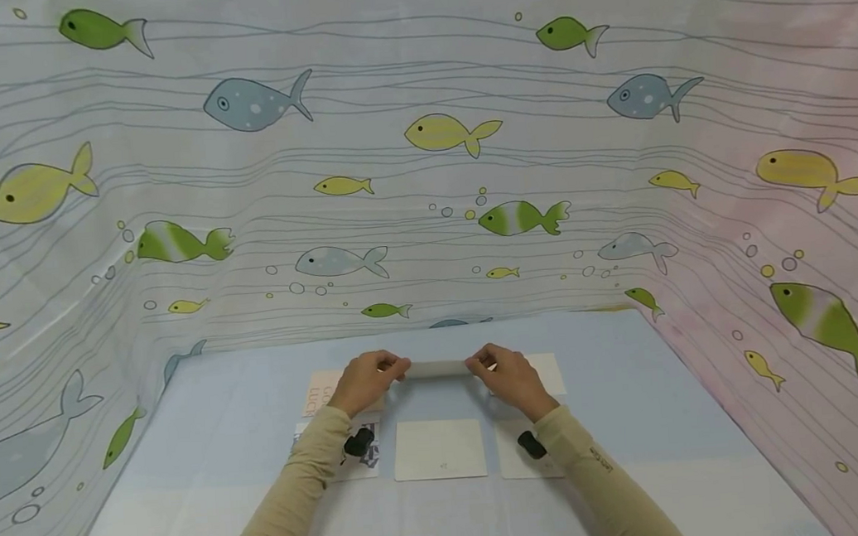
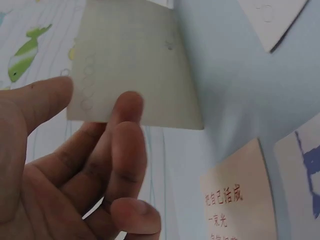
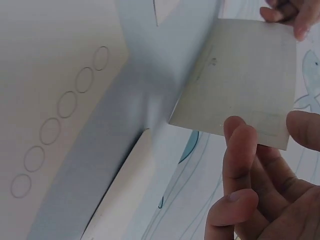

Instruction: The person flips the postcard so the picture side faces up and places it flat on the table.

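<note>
head view takes in a fish-printed cloth (image 1: pixel 415 70) rising around the far, left and right edges of a desk (image 1: pixel 217 449), which is blue toward its far edge and white toward its near one. a left sleeve (image 1: pixel 280 494) and a right sleeve (image 1: pixel 612 483), both tan, reach in over the near edge. five cards lie flat: a plain card (image 1: pixel 439 446) midway between the desk's left and right edges, a pale card (image 1: pixel 516 463) partly under the right wrist, a patterned card (image 1: pixel 367 469) partly under the left wrist, a lettered card (image 1: pixel 320 392) beyond that, on the side of the far left corner, and a white card (image 1: pixel 550 372) on the side of the far right corner. the held card (image 1: pixel 438 369) is between the hands, facing the middle of the far edge and tipped so steeply that only a narrow strip shows; whether its lower edge touches the desk, i cannot tell. its long axis runs from hand to hand, roughly along the far edge, and neither hand looks nearer to its middle. the left hand (image 1: pixel 362 381) pinches its left end and the right hand (image 1: pixel 515 376) its right end, each with thumb and fingertips parted only slightly around the card. a left black block (image 1: pixel 360 441) and a right black block (image 1: pixel 531 443) sit at the wrists. smallest is a faint mark (image 1: pixel 444 466) by the plain card's near edge, too tiny to read.
</note>
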Demonstrator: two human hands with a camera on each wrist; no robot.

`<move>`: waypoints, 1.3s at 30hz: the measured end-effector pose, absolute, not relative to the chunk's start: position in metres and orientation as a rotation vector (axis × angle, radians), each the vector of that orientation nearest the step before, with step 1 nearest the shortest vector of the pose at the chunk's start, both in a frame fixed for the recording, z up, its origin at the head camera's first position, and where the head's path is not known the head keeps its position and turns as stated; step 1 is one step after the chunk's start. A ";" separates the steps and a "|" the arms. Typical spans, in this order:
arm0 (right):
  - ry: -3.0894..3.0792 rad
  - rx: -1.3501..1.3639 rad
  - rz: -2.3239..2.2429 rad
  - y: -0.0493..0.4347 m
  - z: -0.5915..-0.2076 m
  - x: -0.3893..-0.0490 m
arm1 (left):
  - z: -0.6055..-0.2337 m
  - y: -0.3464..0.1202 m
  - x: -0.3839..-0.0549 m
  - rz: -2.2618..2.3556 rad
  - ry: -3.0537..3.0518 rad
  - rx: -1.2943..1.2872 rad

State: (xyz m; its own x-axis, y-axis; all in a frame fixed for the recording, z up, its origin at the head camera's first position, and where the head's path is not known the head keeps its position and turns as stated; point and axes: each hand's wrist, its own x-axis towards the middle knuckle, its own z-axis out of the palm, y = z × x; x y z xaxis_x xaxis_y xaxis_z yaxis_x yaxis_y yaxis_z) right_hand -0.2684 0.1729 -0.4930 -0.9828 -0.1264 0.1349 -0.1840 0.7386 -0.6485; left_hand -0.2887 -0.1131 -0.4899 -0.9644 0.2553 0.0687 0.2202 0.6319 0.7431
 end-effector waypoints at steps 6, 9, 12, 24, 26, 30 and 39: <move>-2.845 0.279 1.094 0.175 -0.493 -0.266 | -0.484 -0.116 -0.290 1.229 2.739 0.449; -2.856 0.287 1.101 0.176 -0.492 -0.265 | -0.482 -0.116 -0.289 1.215 2.729 0.441; -2.863 0.301 1.114 0.177 -0.491 -0.264 | -0.480 -0.116 -0.289 1.208 2.721 0.443; -2.887 0.318 1.121 0.179 -0.493 -0.266 | -0.483 -0.117 -0.291 1.178 2.701 0.457; -2.890 0.319 1.118 0.178 -0.493 -0.265 | -0.483 -0.117 -0.289 1.183 2.693 0.463; -2.902 0.339 1.113 0.178 -0.496 -0.263 | -0.485 -0.118 -0.287 1.180 2.682 0.469; -2.951 0.389 1.023 0.176 -0.505 -0.262 | -0.492 -0.118 -0.286 1.137 2.703 0.475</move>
